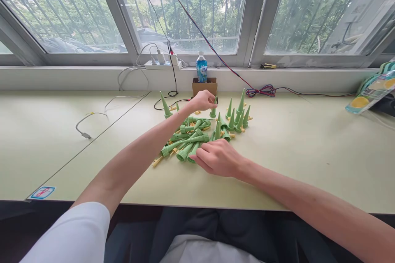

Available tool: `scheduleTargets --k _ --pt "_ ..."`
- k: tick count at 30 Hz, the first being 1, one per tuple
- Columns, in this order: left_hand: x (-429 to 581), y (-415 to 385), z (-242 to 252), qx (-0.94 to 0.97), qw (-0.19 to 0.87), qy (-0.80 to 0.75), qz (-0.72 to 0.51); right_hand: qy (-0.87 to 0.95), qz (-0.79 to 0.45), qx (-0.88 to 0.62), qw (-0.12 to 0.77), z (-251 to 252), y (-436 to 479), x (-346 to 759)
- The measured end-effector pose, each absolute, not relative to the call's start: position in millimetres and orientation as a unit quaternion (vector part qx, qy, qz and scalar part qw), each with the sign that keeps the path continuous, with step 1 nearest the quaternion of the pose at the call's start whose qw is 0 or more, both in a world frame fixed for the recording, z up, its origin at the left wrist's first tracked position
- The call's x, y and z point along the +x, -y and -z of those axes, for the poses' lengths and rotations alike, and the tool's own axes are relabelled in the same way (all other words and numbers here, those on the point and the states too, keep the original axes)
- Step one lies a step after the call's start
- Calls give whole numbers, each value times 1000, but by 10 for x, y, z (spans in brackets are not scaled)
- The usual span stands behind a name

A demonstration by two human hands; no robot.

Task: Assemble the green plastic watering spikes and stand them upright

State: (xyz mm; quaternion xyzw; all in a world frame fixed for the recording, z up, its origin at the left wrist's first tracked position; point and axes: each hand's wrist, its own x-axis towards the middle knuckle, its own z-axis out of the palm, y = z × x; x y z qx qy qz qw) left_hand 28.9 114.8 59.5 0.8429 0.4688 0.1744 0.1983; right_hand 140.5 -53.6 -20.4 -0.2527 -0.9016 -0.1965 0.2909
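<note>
A heap of green plastic cone spikes [188,137] with small yellow pieces lies in the middle of the pale table [293,148]. Several green cones stand upright [237,115] behind the heap, and one more stands alone [166,107] to the left. My left hand [202,100] reaches far across and pinches the tip of an upright green cone [213,111]. My right hand [217,157] rests at the near edge of the heap, its fingers curled round a lying green cone [194,153].
A small cardboard box [204,86] and a water bottle [201,67] stand at the back by the window sill. A power strip [160,64] with cables, a red-blue wire bundle [262,90], a loose grey cable [84,125] and a packet [372,90] at right lie around.
</note>
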Motion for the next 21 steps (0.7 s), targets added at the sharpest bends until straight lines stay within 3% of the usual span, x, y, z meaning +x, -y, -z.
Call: scheduleTargets --k 8,13,17,21 --pt "256 -1093 -476 835 176 -476 -213 891 193 -259 320 209 543 1408" --pt "193 -838 -709 834 86 -426 -340 845 178 -265 429 130 516 1498" --pt "126 -657 -783 888 220 -344 -211 778 146 -247 559 87 390 1660" --pt "143 -595 -689 921 206 -284 -167 712 121 -340 603 85 216 1812"
